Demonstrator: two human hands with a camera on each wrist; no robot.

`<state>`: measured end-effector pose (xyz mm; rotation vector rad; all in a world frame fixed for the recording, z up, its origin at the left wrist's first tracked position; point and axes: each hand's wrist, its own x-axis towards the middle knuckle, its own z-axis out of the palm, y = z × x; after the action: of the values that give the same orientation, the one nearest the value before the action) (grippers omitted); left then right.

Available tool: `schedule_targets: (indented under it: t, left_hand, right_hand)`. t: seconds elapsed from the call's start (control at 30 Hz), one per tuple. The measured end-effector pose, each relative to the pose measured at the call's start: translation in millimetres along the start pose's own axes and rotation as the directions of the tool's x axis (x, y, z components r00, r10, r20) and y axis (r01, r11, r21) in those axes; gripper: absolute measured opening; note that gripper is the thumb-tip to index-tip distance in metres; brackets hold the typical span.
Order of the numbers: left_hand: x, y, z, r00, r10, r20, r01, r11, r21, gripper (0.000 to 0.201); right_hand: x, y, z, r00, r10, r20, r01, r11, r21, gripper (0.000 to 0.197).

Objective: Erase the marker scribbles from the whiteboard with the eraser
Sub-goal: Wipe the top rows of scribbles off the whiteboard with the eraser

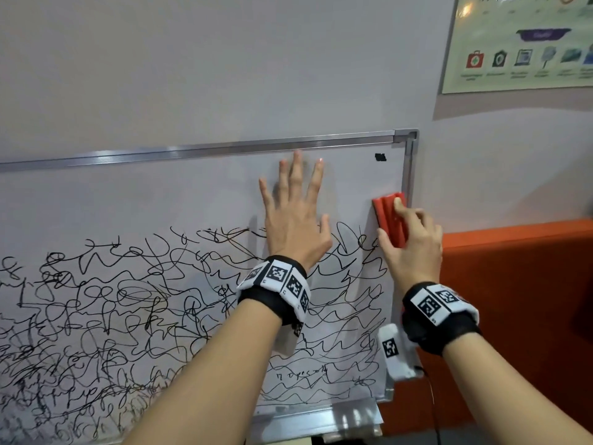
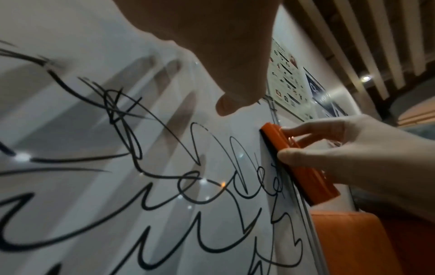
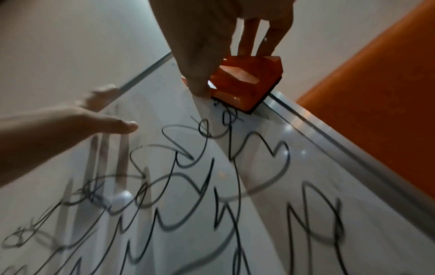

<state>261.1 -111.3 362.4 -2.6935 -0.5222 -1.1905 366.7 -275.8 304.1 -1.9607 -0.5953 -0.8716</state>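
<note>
While the left hand (image 1: 293, 220) lies flat, fingers spread, on the whiteboard (image 1: 192, 194), the right hand (image 1: 412, 244) beside it pinches the eraser (image 1: 390, 218) against the board's right edge, above the scribbles (image 1: 128, 303). Writing illegible.

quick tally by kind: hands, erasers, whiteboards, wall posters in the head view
hands: 2, left hand flat on the board, right hand gripping the eraser
erasers: 1, red eraser
whiteboards: 1, whiteboard
wall posters: 1, poster
total: 5
</note>
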Motion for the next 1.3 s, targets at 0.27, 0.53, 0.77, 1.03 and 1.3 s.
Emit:
schedule_targets:
  t: [0.27, 0.53, 0.77, 1.03, 1.3]
  left_hand:
    - [-2.0, -5.9, 16.1, 1.000, 0.018, 0.010, -0.018, 1.000, -0.009, 0.099]
    - [-2.5, -4.2, 16.4, 1.000, 0.007, 0.021, -0.008, 1.000, 0.030, 0.108]
    - [-3.5, -6.4, 11.8, 0.997, 0.018, 0.077, -0.023, 0.998, 0.064, 0.119]
    - [-8.2, -8.9, 9.9, 0.994, 0.047, 0.101, -0.052, 0.998, 0.046, 0.130]
    - [-10.9, -13.1, 10.9, 0.990, 0.071, 0.119, -0.080, 0.994, 0.072, 0.139]
  right_hand:
    - [-22.9, 18.5, 5.3, 1.000, -0.024, 0.006, 0.024, 1.000, -0.001, 0.055]
    - [3.5, 10.0, 0.7, 0.999, -0.040, -0.012, 0.040, 0.999, -0.007, 0.054]
    - [-39.4, 18.8, 2.2, 0.998, 0.031, 0.058, -0.028, 0.999, -0.039, 0.054]
    - [-31.7, 4.8, -2.5, 0.994, 0.091, 0.067, -0.088, 0.995, -0.049, 0.052]
    - [-35.9, 5.1, -2.0, 0.989, 0.132, 0.064, -0.130, 0.991, -0.042, 0.054]
